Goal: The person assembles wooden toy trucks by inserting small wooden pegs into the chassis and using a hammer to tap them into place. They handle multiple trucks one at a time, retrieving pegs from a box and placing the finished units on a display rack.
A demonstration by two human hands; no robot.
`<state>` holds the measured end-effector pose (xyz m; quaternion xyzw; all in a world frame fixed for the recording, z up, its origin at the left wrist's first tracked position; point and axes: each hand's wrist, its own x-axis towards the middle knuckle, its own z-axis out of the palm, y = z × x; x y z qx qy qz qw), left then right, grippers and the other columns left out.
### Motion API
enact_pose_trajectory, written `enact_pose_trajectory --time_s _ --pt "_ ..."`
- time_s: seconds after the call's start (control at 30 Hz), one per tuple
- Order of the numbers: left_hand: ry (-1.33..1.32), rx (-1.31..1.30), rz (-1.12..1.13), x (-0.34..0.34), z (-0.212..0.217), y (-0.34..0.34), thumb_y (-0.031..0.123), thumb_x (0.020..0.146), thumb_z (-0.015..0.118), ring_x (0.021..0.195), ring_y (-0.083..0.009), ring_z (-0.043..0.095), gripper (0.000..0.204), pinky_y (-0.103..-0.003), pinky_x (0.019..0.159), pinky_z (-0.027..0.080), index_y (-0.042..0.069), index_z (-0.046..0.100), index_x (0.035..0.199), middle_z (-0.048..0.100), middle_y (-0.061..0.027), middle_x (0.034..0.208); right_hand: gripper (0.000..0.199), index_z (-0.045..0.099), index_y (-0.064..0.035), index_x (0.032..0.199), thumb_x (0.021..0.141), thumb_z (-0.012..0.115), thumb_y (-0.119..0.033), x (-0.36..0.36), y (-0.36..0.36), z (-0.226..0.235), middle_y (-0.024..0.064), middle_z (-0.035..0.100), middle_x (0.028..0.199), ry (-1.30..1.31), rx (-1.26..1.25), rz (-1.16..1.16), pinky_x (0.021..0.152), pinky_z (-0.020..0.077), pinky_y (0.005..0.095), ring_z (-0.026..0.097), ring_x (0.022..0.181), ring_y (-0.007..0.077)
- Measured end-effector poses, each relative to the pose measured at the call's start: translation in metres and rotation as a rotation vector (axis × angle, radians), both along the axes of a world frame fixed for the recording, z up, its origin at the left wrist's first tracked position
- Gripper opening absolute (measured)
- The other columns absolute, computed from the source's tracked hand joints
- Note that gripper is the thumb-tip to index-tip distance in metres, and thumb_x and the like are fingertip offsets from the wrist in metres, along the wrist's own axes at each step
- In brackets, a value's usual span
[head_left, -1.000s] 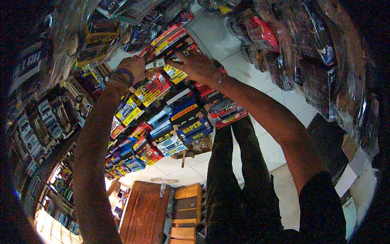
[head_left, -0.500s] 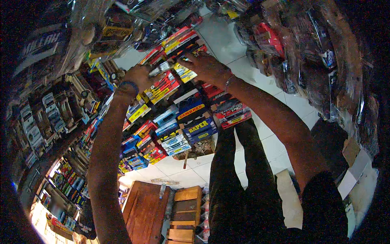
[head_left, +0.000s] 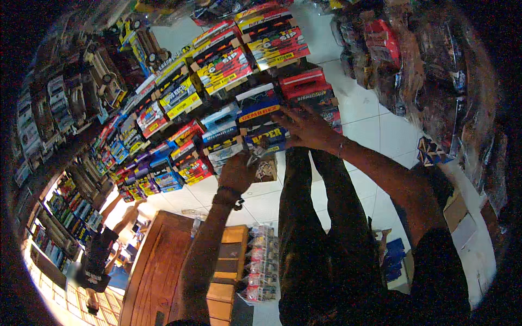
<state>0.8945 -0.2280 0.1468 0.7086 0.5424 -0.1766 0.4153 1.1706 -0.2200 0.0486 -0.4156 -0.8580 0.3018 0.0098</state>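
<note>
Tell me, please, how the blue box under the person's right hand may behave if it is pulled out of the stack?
The blue box looks like stiff printed cardboard, so it probably keeps its shape. It sits packed among other boxes, so neighbours might shift or tip. The right hand lies flat on it; the glossy face may be slippery.

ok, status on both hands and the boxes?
Left hand closed at the lower boxes, contents unclear. Right hand open, fingers spread on the blue box. Packed rows all around; nothing blocking.

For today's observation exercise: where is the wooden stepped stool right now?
In the head view, the wooden stepped stool stands on the white tiled floor at lower centre, beside the brown wooden counter and left of the person's dark-trousered legs.
</note>
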Motion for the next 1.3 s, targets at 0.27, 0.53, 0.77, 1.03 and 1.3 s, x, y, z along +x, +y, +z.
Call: enact_pose_trajectory --time_s 0.27,0.53,0.77,1.03,1.3 --pt "0.001 0.017 0.078 0.026 -0.043 -0.022 0.042 0.095 0.059 0.086 -0.0439 0.066 0.043 -0.051 0.076 0.053 0.002 0.066 0.110 0.068 -0.0256 0.094 0.107 0.020 -0.0159 0.159 0.077 0.068 -0.064 0.007 -0.026 -0.001 0.0094 0.028 0.162 -0.056 -0.038 -0.022 0.120 0.0180 0.0568 0.029 0.149 0.0239" --pt "0.037 -0.025 0.134 0.037 -0.048 -0.022 0.048 0.093 0.061 0.083 -0.0433 0.068 0.048 -0.052 0.074 0.054 0.003 0.067 0.109 0.070 -0.0243 0.092 0.105 0.021 -0.0173 0.159 0.077 0.069 -0.061 0.010 -0.031 -0.011 0.0024 0.029 0.162 0.046 -0.057 -0.063 0.119 0.0192 0.0591 0.030 0.148 0.0208" --pt "-0.016 0.026 0.220 0.044 -0.055 -0.017 0.050 0.090 0.065 0.083 -0.0441 0.069 0.048 -0.050 0.072 0.057 0.006 0.068 0.110 0.071 -0.0241 0.090 0.105 0.018 -0.0204 0.160 0.078 0.066 -0.065 0.009 -0.034 -0.012 0.0015 0.028 0.163 0.047 -0.036 -0.098 0.118 0.0176 0.0619 0.034 0.147 0.0203" --pt "0.169 -0.047 0.121 0.048 -0.052 -0.007 0.056 0.084 0.072 0.083 -0.0413 0.071 0.054 -0.050 0.071 0.058 0.007 0.068 0.107 0.073 -0.0211 0.090 0.103 0.021 -0.0190 0.159 0.078 0.064 -0.065 0.009 -0.029 -0.014 -0.0003 0.027 0.163 -0.035 -0.058 -0.013 0.119 0.0172 0.0596 0.033 0.146 0.0185" --pt "0.186 -0.064 0.197 0.059 -0.047 -0.005 0.058 0.085 0.069 0.087 -0.0406 0.071 0.053 -0.050 0.073 0.057 0.009 0.069 0.104 0.073 -0.0215 0.094 0.102 0.026 -0.0179 0.158 0.076 0.066 -0.065 0.006 -0.033 -0.013 -0.0027 0.027 0.163 -0.064 0.048 -0.023 0.120 0.0163 0.0557 0.032 0.146 0.0160"
